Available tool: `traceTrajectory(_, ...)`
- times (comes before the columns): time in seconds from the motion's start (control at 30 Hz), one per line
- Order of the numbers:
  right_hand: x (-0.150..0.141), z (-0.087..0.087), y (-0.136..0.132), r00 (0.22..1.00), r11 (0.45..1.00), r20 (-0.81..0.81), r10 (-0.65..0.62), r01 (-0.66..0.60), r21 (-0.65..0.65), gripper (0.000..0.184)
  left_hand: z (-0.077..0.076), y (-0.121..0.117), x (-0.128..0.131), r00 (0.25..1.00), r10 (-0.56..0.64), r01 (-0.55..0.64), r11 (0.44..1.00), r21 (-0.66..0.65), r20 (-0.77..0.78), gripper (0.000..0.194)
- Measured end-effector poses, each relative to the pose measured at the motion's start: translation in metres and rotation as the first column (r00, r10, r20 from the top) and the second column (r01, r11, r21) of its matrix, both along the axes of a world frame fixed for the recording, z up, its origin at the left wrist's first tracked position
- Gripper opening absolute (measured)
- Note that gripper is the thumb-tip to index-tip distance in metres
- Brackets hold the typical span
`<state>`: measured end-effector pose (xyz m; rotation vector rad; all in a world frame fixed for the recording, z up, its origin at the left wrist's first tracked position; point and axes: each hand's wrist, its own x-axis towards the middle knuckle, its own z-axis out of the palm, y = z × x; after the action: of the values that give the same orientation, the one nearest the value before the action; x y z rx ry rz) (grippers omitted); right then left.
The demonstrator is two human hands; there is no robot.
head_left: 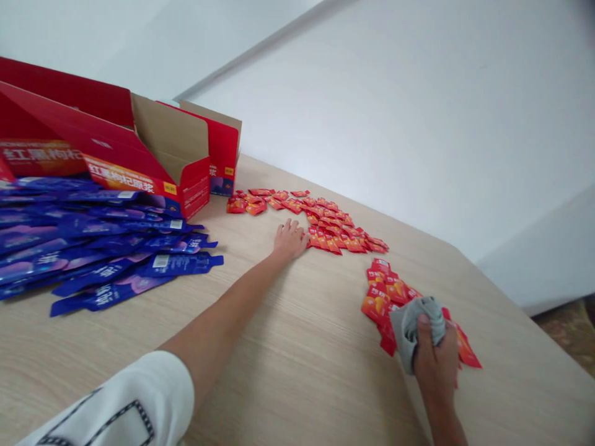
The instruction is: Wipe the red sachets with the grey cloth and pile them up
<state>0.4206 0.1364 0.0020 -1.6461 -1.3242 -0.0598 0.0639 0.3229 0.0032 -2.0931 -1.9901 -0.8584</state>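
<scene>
My left hand (291, 240) rests on the wooden table with its fingers spread, its edge by a long pile of small red sachets (332, 226). Bunched in my right hand (437, 359) is a grey cloth (416, 328), gripped with the thumb on top. The cloth lies over a second group of red sachets (379, 301), hiding part of them. Some of these sachets show on both sides of my right hand. The two red groups lie apart, with bare wood between them.
Long blue sachets (106, 241) are heaped at the left. Behind them stand an open red carton (139, 148) and another red box (223, 148). The table (297, 347) meets a white wall (395, 105) at the back, and its edge runs down the right.
</scene>
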Motion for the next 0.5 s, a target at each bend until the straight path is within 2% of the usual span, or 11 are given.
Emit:
traceTrajectory(0.13, 0.008, -0.007, 0.006, 0.999, 0.996, 0.042, -0.031, 0.034, -0.083, 0.057, 0.002, -0.006, -0.001, 0.999, -0.016, 0.015, 1.0, -0.022, -0.044, 0.037)
traceTrajectory(0.27, 0.013, -0.01, 0.01, 0.998, 0.995, 0.068, -0.014, 0.021, -0.101, 0.06, 0.003, -0.033, -0.004, 0.989, -0.059, 0.053, 0.997, -0.048, -0.135, 0.035)
traceTrajectory(0.4, 0.012, -0.011, 0.01, 0.996, 0.993, 0.081, 0.033, -0.023, -0.118, 0.052, 0.003, -0.09, -0.013, 0.965, -0.123, 0.107, 0.991, -0.08, -0.231, 0.034)
traceTrajectory(0.5, 0.013, -0.014, 0.01, 0.981, 0.986, 0.117, 0.155, -0.145, -0.088, 0.044, 0.005, -0.147, -0.025, 0.938, -0.19, 0.161, 0.98, -0.119, -0.289, 0.037)
